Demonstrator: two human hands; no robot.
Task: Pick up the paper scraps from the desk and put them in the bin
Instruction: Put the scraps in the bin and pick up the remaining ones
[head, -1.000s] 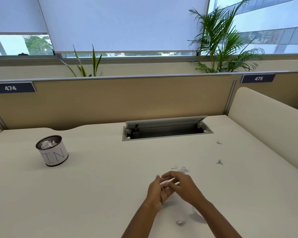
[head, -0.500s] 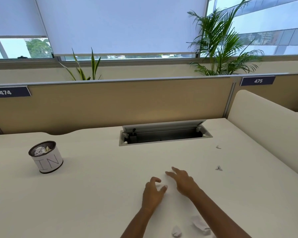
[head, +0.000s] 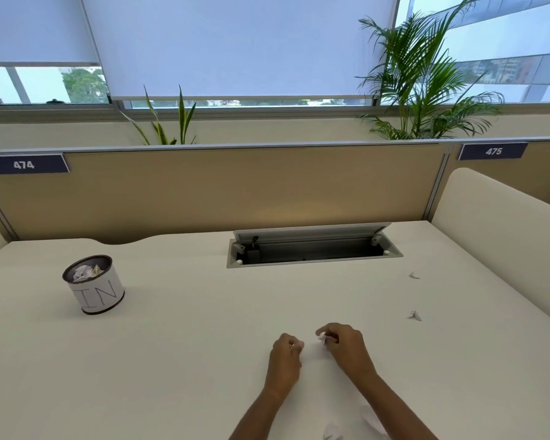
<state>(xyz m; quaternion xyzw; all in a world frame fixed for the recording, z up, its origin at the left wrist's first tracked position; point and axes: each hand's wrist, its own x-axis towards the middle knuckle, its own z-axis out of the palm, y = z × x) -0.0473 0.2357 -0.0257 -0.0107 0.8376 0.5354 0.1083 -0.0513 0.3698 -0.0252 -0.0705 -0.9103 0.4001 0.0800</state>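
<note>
A cream desk [head: 172, 360] is bounded by a tan partition [head: 235, 192], on which number plates 474 [head: 24, 165] and 475 [head: 493, 151] are fixed. An open cable hatch [head: 311, 249] is set into the desktop. Behind, daylit windows [head: 38, 85] are half covered by blinds [head: 235, 42]. A palm [head: 426, 90] and a smaller plant [head: 169, 122] are seen.

Worn on the head, wide-angle, aimed forward and down across the desk [head: 172, 360]. Centred just above the cable hatch [head: 311, 249], mid-frame. Close in on the near side of the hatch: left hand [head: 285, 357] and right hand [head: 343, 344], forearms entering from the bottom edge. Farther off beyond the hatch: partition [head: 235, 192], then windows [head: 45, 84]. Straight lines bowed toward the frame edges.
</note>
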